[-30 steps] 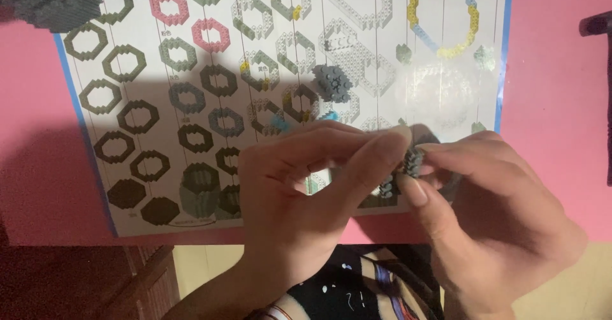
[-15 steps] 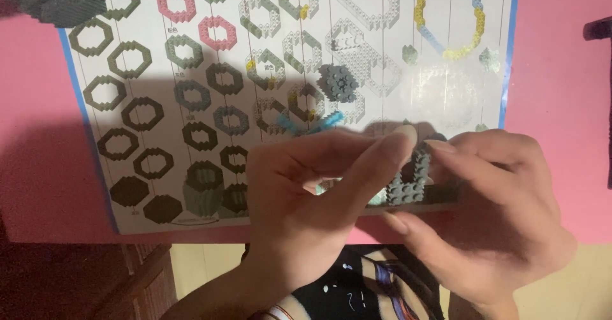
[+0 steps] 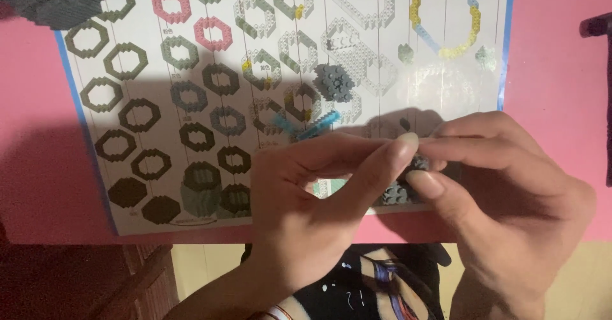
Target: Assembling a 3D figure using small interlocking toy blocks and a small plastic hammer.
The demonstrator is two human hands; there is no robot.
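Pinching together, the left hand (image 3: pixel 306 199) and right hand (image 3: pixel 510 199) hold a small grey brick piece (image 3: pixel 417 164) between their fingertips, above the instruction sheet's lower edge. It looks light, stiff and easy to drop; gripping its sides seems safest. The white, blue-bordered instruction sheet (image 3: pixel 191 103) on the pink table (image 3: pixel 561 90) shows 8-sided rings in grey, pink, yellow.

Glossy paper sheet (image 3: pixel 191 103); studded plastic bricks (image 3: pixel 333 81).

Two bare hands (image 3: pixel 408 205), no sleeves, dark patterned garment (image 3: pixel 376 288) below
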